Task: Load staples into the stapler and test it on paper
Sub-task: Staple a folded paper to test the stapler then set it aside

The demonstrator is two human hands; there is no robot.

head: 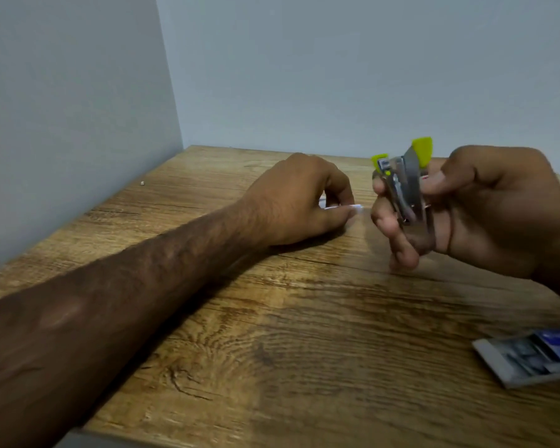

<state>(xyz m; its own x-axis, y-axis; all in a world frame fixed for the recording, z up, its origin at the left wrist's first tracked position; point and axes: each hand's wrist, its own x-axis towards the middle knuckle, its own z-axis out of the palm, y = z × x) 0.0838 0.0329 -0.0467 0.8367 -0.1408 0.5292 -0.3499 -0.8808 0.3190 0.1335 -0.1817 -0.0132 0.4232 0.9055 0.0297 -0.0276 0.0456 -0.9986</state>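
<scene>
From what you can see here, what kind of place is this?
Probably a home or office desk in a room corner: a wood-grain tabletop meets plain pale walls, with a box of staples on it and a small stapler in the right hand.

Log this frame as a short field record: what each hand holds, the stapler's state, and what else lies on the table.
left hand: resting on the wooden table, pinching a small white piece, likely paper
right hand: raised, grip closed around the stapler
stapler state: metal with yellow-green ends, hinged open
staples loaded: cannot tell
staple box: slid open, lower right on the table
</scene>
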